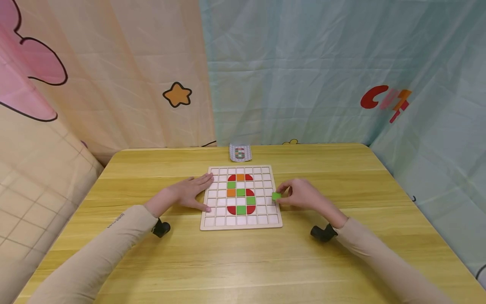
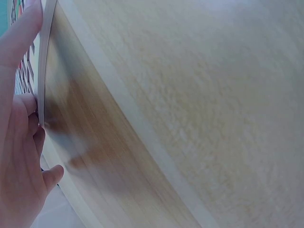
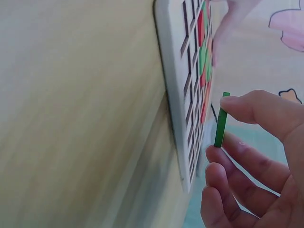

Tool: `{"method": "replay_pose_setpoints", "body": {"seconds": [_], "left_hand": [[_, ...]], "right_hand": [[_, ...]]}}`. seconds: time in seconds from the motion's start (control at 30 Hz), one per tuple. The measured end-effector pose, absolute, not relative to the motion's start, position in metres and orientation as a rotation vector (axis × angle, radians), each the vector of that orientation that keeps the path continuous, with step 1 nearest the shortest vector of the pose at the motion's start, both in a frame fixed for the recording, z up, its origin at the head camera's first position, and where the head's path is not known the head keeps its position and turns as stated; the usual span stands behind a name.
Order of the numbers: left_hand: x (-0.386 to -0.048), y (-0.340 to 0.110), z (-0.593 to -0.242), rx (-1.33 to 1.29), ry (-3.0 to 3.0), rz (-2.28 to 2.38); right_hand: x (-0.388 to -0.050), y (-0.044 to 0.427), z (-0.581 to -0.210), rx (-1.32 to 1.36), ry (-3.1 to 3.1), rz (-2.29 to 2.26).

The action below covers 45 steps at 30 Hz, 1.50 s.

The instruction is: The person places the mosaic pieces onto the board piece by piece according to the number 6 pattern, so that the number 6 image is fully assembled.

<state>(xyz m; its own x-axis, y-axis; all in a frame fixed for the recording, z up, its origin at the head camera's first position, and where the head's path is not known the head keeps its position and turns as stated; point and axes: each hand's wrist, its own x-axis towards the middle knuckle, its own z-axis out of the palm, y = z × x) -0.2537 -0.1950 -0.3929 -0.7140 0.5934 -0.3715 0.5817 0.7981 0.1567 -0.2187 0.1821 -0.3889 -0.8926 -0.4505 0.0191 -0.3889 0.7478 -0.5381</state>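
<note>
A white grid board (image 1: 222, 221) lies on the table, with red, orange and green tiles set in several of its squares in a curved, S-like figure. Between the thumb and fingers of my right hand (image 1: 301, 195) is a green square tile (image 1: 276, 196), pinched over the board's right edge. Seen edge-on in the right wrist view, the green tile (image 3: 221, 119) is thin and held apart from the board (image 3: 166, 61). My left hand (image 1: 191, 192) rests with fingers spread on the board's left edge. Part of the left hand (image 2: 21, 156) shows beside that edge in the left wrist view.
Behind the board lies a small printed card (image 1: 246, 155) with a similar coloured grid figure. The wooden table (image 1: 243, 261) reaches back to printed curtains (image 1: 273, 84). Black wrist devices sit under both forearms (image 1: 161, 228).
</note>
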Motion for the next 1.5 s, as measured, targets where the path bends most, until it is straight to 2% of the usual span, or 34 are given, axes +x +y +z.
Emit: {"method": "replay_pose_setpoints", "body": {"seconds": [0.7,1.0,1.5], "left_hand": [[-0.252,-0.196,-0.393,0.902,2.583,0.039],[-0.253,-0.195,-0.394,0.896,2.589,0.028],[-0.253,-0.196,-0.394,0.901,2.585,0.036]], "right_hand": [[-0.225,0.118,-0.383,-0.724,2.841,-0.809],[-0.229,0.098,-0.389,-0.809,2.854,-0.777],[-0.229,0.069,-0.391,-0.794,2.789,-0.734]]}}
